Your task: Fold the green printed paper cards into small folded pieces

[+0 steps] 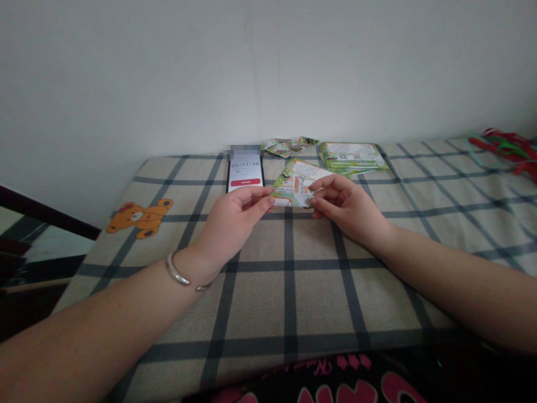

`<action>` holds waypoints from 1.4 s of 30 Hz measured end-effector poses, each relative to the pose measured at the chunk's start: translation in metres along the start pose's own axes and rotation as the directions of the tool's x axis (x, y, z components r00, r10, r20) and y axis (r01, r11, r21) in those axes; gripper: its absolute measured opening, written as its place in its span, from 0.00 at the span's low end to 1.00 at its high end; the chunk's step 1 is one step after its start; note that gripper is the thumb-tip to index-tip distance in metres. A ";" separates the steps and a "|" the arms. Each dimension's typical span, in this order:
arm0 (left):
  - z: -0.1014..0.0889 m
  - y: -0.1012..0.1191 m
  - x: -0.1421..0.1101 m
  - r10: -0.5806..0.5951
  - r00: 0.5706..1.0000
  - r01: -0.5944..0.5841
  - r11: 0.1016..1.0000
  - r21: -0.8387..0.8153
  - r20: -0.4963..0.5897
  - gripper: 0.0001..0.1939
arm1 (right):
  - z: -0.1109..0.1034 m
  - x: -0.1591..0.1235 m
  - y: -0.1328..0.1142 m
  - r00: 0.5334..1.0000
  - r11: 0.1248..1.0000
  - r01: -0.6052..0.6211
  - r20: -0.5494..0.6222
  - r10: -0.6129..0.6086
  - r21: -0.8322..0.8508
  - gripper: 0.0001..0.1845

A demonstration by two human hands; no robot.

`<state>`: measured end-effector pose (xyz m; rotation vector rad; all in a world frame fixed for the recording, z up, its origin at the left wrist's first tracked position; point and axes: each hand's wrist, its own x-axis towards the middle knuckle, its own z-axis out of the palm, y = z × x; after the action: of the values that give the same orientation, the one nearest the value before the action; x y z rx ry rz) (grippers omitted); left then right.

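Note:
Between my two hands is a green and white printed paper sheet [289, 187], partly folded over, with text on both visible faces. My left hand [237, 215] pinches its left corner between thumb and forefinger. On the other side, my right hand [342, 204] pinches the right part of the sheet, its fingertips covering that edge. Behind it, a stack of similar printed sheets [350, 155] lies on the table. To the left of the stack are some folded paper pieces [291, 146] with the same green print.
A phone [245, 170] showing a running timer lies behind my left hand. The checked tablecloth [268, 291] covers the table, with a teddy bear picture [140, 218] at its left. A red and green bundle [505, 151] lies far right. A wall [268, 67] stands behind.

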<state>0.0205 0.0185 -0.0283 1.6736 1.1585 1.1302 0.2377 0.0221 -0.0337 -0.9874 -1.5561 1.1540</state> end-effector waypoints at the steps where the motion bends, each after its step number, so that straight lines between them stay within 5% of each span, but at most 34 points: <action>1: 0.000 0.001 0.000 0.000 1.000 0.000 1.000 0.021 0.002 0.10 | 0.000 -0.001 0.000 1.000 1.000 0.012 -0.004 -0.012 -0.005 0.16; 18: -0.004 -0.001 0.000 0.140 0.990 -0.144 0.964 0.224 0.035 0.08 | -0.007 -0.005 -0.005 0.976 0.901 0.192 -0.020 -0.217 -0.388 0.04; 23: -0.002 -0.005 0.000 0.128 0.991 -0.131 0.983 0.129 0.028 0.12 | -0.005 -0.006 -0.003 0.984 0.939 0.173 0.024 -0.174 -0.296 0.07; 31: 0.001 -0.006 0.000 0.115 0.990 -0.111 0.992 -0.052 0.084 0.09 | 0.000 -0.004 0.004 0.979 0.865 0.204 0.117 -0.169 -0.457 0.09; 42: 0.006 -0.001 0.000 0.139 0.987 -0.127 0.982 -0.143 0.080 0.16 | 0.007 -0.008 0.000 0.981 0.940 0.151 0.163 -0.104 -0.307 0.10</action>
<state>0.0262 0.0175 -0.0308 1.6967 0.9036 1.1772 0.2331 0.0133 -0.0358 -1.0089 -1.9381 0.9168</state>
